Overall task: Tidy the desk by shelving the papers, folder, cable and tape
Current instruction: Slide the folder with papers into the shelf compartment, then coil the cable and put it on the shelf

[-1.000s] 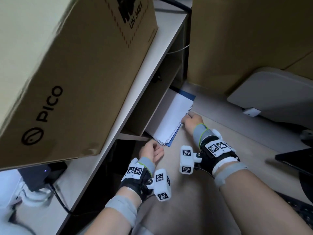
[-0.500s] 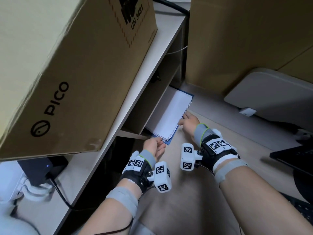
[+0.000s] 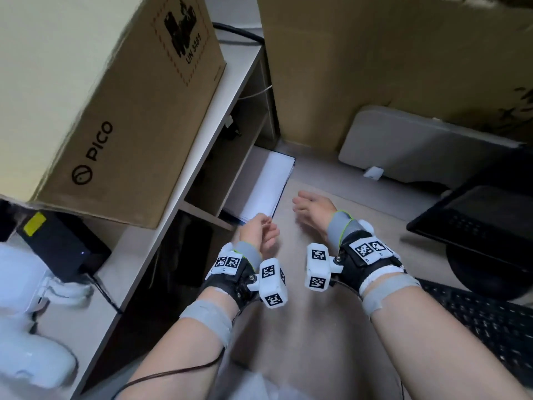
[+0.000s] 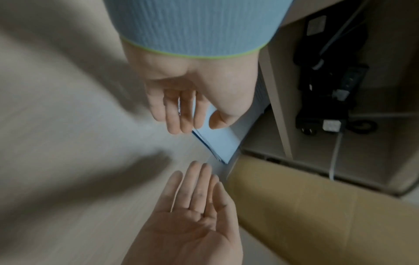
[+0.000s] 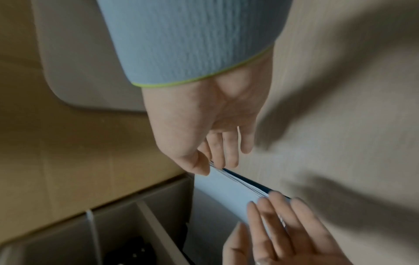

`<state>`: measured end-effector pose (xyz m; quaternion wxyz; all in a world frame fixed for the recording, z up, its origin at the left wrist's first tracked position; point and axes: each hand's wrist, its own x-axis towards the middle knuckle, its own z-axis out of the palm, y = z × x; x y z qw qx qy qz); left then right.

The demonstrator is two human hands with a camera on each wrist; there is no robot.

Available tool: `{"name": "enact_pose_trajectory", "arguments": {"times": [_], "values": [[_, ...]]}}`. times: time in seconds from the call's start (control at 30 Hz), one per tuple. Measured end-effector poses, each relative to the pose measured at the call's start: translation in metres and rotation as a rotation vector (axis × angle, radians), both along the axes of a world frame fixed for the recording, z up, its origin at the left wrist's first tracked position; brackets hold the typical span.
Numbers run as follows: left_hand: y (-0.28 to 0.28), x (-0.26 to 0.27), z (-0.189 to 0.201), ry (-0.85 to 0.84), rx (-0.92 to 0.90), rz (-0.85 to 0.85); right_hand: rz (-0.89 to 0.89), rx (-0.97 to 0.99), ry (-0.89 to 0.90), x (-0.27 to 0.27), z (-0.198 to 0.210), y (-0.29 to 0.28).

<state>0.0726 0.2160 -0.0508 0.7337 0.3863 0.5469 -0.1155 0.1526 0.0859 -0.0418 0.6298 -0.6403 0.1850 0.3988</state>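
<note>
Two hands are seen open and empty: left hand (image 3: 259,230) just beside the papers (image 3: 264,186), right hand (image 3: 313,210) near. Papers over blue folder (image 3: 277,204) are partly shelved, judged nearly done. Cable and tape are not identified.

Bare desk (image 3: 331,313) under both hands, shelf slot filled by papers (image 3: 265,183) — monitor (image 3: 476,226) right

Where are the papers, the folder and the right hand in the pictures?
papers (image 3: 266,186): head view, middle of the white top sheet.
folder (image 5: 254,181): right wrist view, dark edge under the sheets.
right hand (image 3: 313,209): head view, back of the hand.
</note>
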Motion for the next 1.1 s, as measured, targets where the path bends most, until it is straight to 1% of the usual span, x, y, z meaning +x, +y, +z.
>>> {"name": "enact_pose_trajectory", "arguments": {"times": [0.03, 0.1, 0.17, 0.23, 0.3, 0.33, 0.37, 0.4, 0.5, 0.53, 0.6, 0.73, 0.83, 0.9, 0.97, 1.03, 1.1], "values": [[-0.011, -0.002, 0.010, -0.031, 0.046, -0.056, -0.028, 0.036, 0.015, -0.011, 0.013, -0.012], [-0.043, -0.009, 0.029, -0.102, 0.121, -0.165, -0.094, 0.082, 0.036, -0.034, 0.025, -0.050], [-0.081, -0.021, 0.043, -0.156, 0.153, -0.251, -0.224, 0.164, 0.056, -0.064, 0.032, -0.096], [-0.097, -0.028, 0.045, -0.204, 0.164, -0.296, -0.359, 0.195, 0.101, -0.079, 0.025, -0.120], [-0.147, -0.047, 0.050, -0.204, 0.157, -0.381, -0.520, 0.229, 0.131, -0.113, 0.026, -0.180], [-0.158, -0.053, 0.049, -0.201, 0.155, -0.397, -0.563, 0.225, 0.142, -0.121, 0.025, -0.195], [-0.170, -0.059, 0.047, -0.204, 0.151, -0.418, -0.589, 0.199, 0.158, -0.131, 0.023, -0.212], [-0.195, -0.068, 0.046, -0.205, 0.140, -0.456, -0.645, 0.182, 0.158, -0.147, 0.023, -0.241], [-0.254, -0.086, 0.039, -0.167, 0.132, -0.589, -0.728, 0.137, 0.149, -0.186, 0.026, -0.310], [-0.262, -0.090, 0.038, -0.160, 0.132, -0.614, -0.749, 0.123, 0.166, -0.194, 0.025, -0.321], [-0.301, -0.091, 0.036, -0.162, 0.061, -0.717, -0.842, 0.076, 0.154, -0.215, 0.026, -0.363], [-0.353, -0.080, 0.023, -0.159, -0.106, -0.883, -0.957, -0.048, 0.156, -0.247, 0.035, -0.411], [-0.408, -0.079, 0.022, -0.167, -0.102, -0.966, -1.101, -0.204, 0.130, -0.273, 0.043, -0.460], [-0.439, -0.081, 0.025, -0.214, -0.082, -1.015, -1.134, -0.308, 0.151, -0.283, 0.041, -0.491], [-0.469, -0.087, 0.029, -0.205, -0.066, -1.051, -1.131, -0.404, 0.154, -0.288, 0.038, -0.521], [-0.491, -0.090, 0.029, -0.170, -0.066, -1.037, -1.063, -0.486, 0.132, -0.283, 0.033, -0.545], [-0.507, -0.087, 0.030, -0.154, -0.069, -1.060, -0.971, -0.553, 0.081, -0.271, 0.030, -0.564]]}}
